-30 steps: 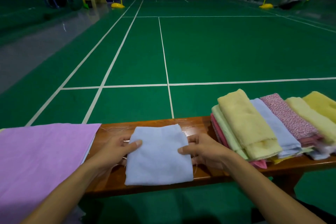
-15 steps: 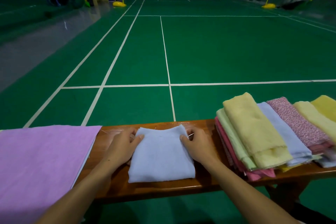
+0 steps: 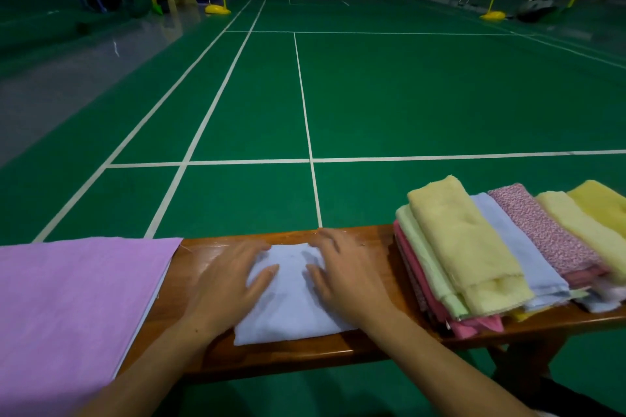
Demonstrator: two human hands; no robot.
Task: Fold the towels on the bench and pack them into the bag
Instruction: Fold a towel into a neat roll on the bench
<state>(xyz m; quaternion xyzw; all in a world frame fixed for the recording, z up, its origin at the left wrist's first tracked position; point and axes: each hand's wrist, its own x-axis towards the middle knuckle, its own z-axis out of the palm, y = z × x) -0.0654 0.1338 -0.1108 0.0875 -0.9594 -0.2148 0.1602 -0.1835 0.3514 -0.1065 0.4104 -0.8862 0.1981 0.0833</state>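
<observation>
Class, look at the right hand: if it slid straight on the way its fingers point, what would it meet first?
Probably nothing: the right hand points past the blue towel toward the bench's far edge.

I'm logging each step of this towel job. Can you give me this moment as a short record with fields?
setting: wooden bench beside a green court floor
towel in work: folded light blue towel, flat on the bench
left hand: pressing flat on the towel's left part
right hand: pressing flat on its right part
waiting: stack of folded towels to the right
left end: purple cloth
bag: not identifiable
</observation>
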